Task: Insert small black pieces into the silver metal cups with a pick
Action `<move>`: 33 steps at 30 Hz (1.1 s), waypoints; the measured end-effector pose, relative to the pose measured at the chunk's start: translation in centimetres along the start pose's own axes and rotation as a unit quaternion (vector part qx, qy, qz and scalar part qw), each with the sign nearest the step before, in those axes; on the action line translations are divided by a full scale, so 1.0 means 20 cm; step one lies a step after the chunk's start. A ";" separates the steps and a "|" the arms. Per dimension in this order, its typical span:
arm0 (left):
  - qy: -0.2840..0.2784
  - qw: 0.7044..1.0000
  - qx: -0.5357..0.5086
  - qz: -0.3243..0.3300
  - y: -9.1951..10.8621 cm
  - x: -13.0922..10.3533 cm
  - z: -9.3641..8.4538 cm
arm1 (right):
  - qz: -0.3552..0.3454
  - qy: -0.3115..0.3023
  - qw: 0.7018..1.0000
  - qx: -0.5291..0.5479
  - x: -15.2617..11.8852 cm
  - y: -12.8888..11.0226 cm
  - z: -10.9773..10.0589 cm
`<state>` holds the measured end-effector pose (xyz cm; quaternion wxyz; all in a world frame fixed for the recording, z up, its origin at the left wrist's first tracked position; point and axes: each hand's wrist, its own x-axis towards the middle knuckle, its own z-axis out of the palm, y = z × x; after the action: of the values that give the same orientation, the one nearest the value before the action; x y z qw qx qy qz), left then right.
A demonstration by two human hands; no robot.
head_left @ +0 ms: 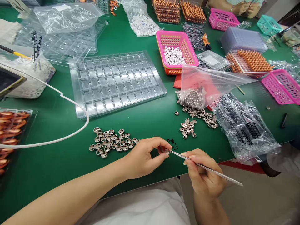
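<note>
Between the thumb and fingers of my left hand (147, 156) is a small silver oval ring-shaped part (167, 151). My right hand (203, 173) grips a thin metal tool (211, 170), pointed like tweezers, whose tip meets or nearly meets that part. Just beyond the fingertips lie tiny black pieces (172, 142). A group of similar silver parts (110, 140) spreads on the green table (61, 175) left of my left hand. A smaller pile of silver parts (187, 127) sits beyond my right hand, with more spilling from a clear bag (193, 97).
A clear compartment tray (119, 79) lies ahead. Behind it to the right stands a pink basket (161, 39) with white pieces. A white cable (77, 131) loops on the left beside a tray of orange-brown parts (11, 131). A co-worker's hands (245, 8) show at far right.
</note>
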<state>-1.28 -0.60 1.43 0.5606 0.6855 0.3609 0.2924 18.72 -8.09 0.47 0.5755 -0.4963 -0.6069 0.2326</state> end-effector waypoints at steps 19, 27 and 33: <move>0.093 0.993 0.076 0.013 -0.03 -0.02 0.05 | -0.037 -0.037 0.997 -0.061 -0.03 0.00 0.06; 0.104 0.987 0.107 0.054 -0.05 -0.03 0.06 | -0.085 -0.064 0.988 -0.113 -0.02 -0.02 0.06; 0.107 0.980 0.131 0.106 -0.07 -0.03 0.06 | -0.116 -0.078 0.979 -0.147 0.00 -0.04 0.06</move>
<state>-0.92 -1.57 -0.11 0.3898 0.7522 0.3789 0.3724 17.26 -7.97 0.95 0.4702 -0.4823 -0.7309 0.1100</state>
